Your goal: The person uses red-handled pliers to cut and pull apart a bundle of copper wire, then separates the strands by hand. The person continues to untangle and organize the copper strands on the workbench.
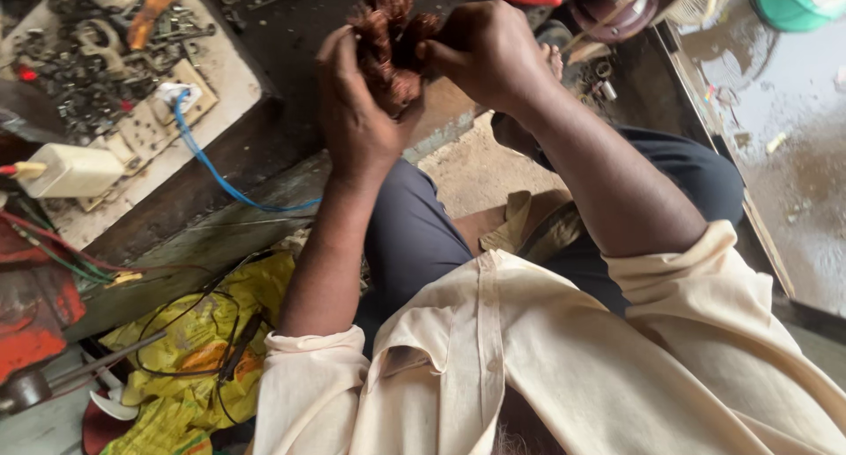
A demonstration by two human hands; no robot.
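A tangled bundle of reddish-brown copper wire (385, 34) is held up in front of me, near the top middle of the view. My left hand (354, 111) cups it from the left and below, fingers curled around the lower coils. My right hand (487, 50) grips its right side, thumb pressed into the wire. Both cream sleeves are rolled up at the elbows. My knees in dark trousers sit below the hands.
A white tray (231, 76) of small metal parts lies at the upper left, with a blue wire (208, 162) and a white plug (70, 170). Yellow cloth (189, 332) with black cable lies at the lower left. Wet concrete floor (797, 155) lies at the right.
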